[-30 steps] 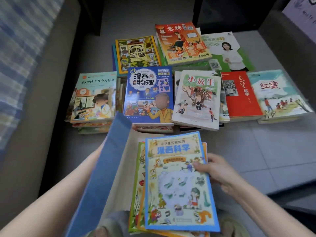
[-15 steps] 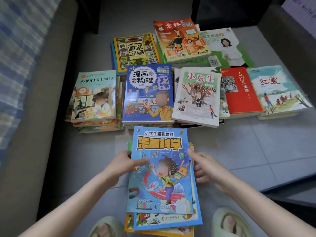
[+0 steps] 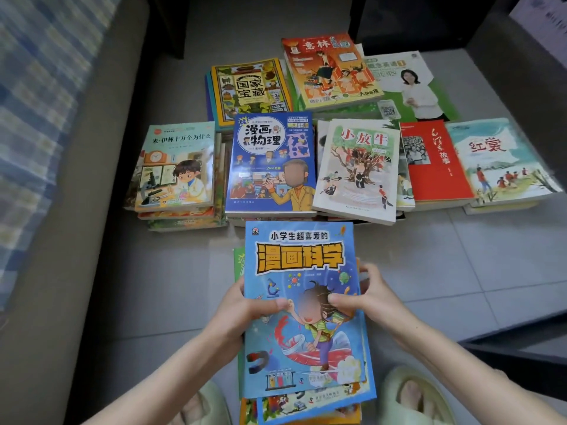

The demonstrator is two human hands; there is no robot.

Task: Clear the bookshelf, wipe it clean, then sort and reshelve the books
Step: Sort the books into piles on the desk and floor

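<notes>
Just nearside of the blue physics comic (image 3: 270, 162), the science-comic stack (image 3: 302, 259) sits between both hands. The left hand (image 3: 242, 305) grips its left edge and the right hand (image 3: 371, 297) its right edge, each thumb pressed on the top cover, fingers curled round the side. Left, right and beyond the physics comic lie other book piles (image 3: 359, 170) on the tiled floor (image 3: 460, 271); can't tell if the stack is lifted.

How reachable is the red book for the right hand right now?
Probably not yet: the right hand grips the blue comic stack with the left hand. The red book lies uncovered atop its pile, so likely yes once freed.
</notes>
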